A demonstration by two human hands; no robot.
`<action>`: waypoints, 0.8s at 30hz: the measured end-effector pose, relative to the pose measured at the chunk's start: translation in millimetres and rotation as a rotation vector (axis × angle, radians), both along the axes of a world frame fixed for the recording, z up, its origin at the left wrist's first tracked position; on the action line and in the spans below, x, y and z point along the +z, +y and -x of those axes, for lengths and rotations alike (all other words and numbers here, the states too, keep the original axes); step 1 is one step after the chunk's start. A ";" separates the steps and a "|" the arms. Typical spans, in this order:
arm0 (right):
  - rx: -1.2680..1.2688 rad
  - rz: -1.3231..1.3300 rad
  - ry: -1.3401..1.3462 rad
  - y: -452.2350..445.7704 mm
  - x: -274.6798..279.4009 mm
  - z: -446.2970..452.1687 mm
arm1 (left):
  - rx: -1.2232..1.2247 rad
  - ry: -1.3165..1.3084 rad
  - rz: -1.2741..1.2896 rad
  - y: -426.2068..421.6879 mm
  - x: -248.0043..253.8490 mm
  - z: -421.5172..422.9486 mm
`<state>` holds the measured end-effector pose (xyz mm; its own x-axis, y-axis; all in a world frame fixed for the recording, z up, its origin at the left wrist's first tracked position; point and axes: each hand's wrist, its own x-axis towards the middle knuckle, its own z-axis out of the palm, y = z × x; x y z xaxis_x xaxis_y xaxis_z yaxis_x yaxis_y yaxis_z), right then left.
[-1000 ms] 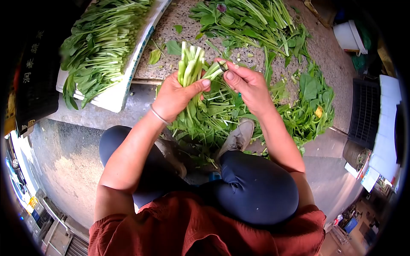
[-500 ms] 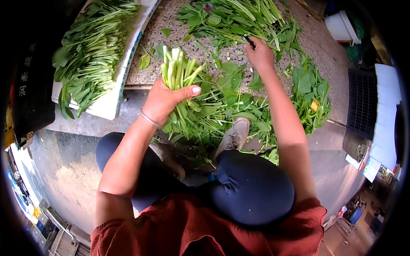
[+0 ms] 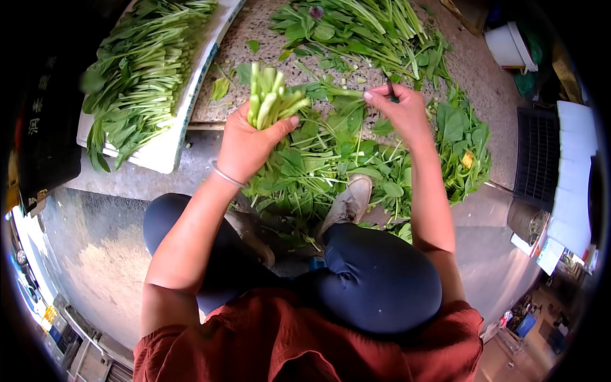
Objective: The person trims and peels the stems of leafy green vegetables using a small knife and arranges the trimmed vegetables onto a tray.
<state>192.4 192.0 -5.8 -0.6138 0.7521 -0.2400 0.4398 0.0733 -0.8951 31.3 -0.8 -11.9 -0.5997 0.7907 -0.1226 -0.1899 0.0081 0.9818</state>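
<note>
My left hand (image 3: pixel 251 140) is closed around a bunch of leafy green stalks (image 3: pixel 273 99), cut ends up and leaves hanging below the fist. My right hand (image 3: pixel 402 114) pinches the end of a single leafy green stalk (image 3: pixel 344 93), whose leaves point toward the bunch. A thin dark tool (image 3: pixel 389 86), perhaps a small knife, also sits in the right fingers; most of it is hidden. Loose leaves and trimmings (image 3: pixel 344 153) lie below and between both hands. Beyond the right hand is a heap of uncut-looking greens (image 3: pixel 363 32).
On the left, a white foam board (image 3: pixel 164 158) bears neatly lined-up greens (image 3: pixel 140 76). The speckled stone slab (image 3: pixel 245 60) carries scattered leaves. More leaves (image 3: pixel 461 140) pile at the right, near a black crate (image 3: pixel 534 156) and a white bucket (image 3: pixel 509 48). My shoe (image 3: pixel 350 200) stands among trimmings.
My right hand has drawn back from the far heap toward me, now with a single stalk in its fingers. The left hand, still around the bunch, has shifted slightly.
</note>
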 end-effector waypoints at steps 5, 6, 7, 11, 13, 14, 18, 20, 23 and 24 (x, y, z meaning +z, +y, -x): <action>0.152 0.360 0.240 -40.9 3.0 19.2 | -0.100 0.170 0.047 -6.9 -10.7 -3.1; 0.151 0.402 0.264 -45.6 1.6 22.1 | -0.134 0.107 0.072 -6.9 -3.0 -2.0; 0.152 0.405 0.267 -47.6 0.4 24.4 | -0.169 0.044 0.097 -6.7 1.4 -1.4; 0.201 0.451 0.310 -50.5 -1.2 24.5 | -0.119 -0.215 0.161 -4.4 1.4 4.0; 0.195 0.712 0.495 -58.7 1.4 27.4 | -0.109 -0.243 0.136 -3.2 -0.6 3.8; 0.235 0.660 0.494 -61.5 5.5 27.8 | -0.110 -0.236 0.121 -2.4 -1.3 3.8; 0.247 0.620 0.464 -59.3 -4.1 28.1 | -0.113 -0.208 0.130 -1.9 -1.5 4.3; 0.290 0.686 0.393 -47.3 -19.4 24.4 | -0.103 -0.250 0.141 -3.3 2.5 5.9; 0.154 0.177 -0.115 -25.2 -19.2 35.7 | -0.101 -0.301 0.156 -4.3 0.6 9.9; 0.124 -0.006 -0.174 -6.1 -34.4 39.1 | -0.094 -0.275 0.140 -4.4 0.4 9.2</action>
<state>153.2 185.9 -40.2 -0.6516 0.6750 -0.3461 0.5748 0.1417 -0.8059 22.1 -5.2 -11.5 -0.4543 0.8051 -0.3814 -0.4401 0.1695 0.8818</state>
